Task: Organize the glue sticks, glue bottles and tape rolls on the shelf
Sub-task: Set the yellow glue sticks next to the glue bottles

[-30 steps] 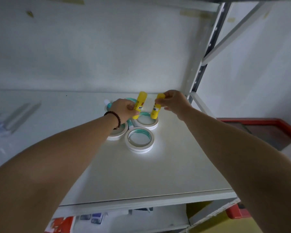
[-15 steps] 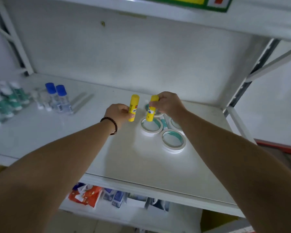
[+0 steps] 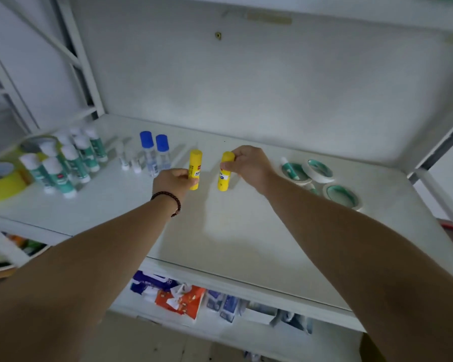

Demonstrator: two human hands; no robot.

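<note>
My left hand (image 3: 174,180) grips a yellow glue stick (image 3: 194,165) upright over the middle of the white shelf (image 3: 246,231). A second yellow glue stick (image 3: 224,176) is held upright by my right hand (image 3: 249,165), a little to the right. White tape rolls with green cores (image 3: 341,195) lie flat at the right, with a green-and-white glue stick (image 3: 289,168) lying in one. Two blue-capped glue bottles (image 3: 154,152) stand left of my hands. Several green-and-white glue sticks (image 3: 63,163) stand further left.
Yellow tape rolls (image 3: 3,178) sit at the far left edge of the shelf. Small clear bottles (image 3: 130,159) stand by the blue-capped ones. Packets (image 3: 178,296) lie on the lower shelf. White metal uprights frame both sides.
Both hands have carried the yellow glue sticks leftward, away from the tape rolls toward the shelf's middle. The view has swung left, bringing the bottles and green glue sticks into sight.
</note>
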